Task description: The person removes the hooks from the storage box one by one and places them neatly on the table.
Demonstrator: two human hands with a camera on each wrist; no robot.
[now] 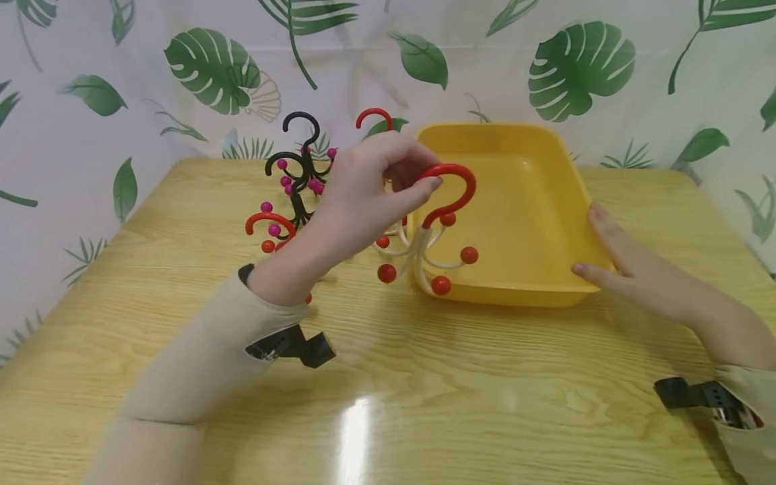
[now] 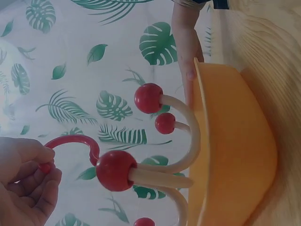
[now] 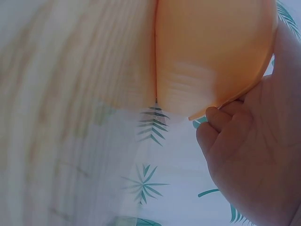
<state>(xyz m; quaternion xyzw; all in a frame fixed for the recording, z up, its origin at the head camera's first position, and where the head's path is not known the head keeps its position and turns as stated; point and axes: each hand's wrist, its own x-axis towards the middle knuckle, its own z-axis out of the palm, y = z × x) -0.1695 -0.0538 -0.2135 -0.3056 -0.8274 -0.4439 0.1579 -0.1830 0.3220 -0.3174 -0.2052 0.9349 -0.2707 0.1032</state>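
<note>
My left hand (image 1: 370,195) pinches the red hook of a hook hanger (image 1: 422,252) between thumb and fingers. The hanger has white curved arms tipped with red balls and hangs at the left side of a yellow plastic basin (image 1: 503,296). In the left wrist view its red balls (image 2: 115,170) loom close to the camera, beside the basin's outer wall. At the basin's right rim, my right hand (image 1: 655,276) grips the edge, thumb over the inner side. The right wrist view shows curled fingers (image 3: 218,125) under the rim.
Left of the basin stand more hook hangers: black ones (image 1: 306,162) with pink balls and red-hooked ones (image 1: 267,219), partly hidden behind my left arm. They are on a wooden table (image 1: 461,397). A leaf-patterned cloth (image 1: 473,60) hangs behind it.
</note>
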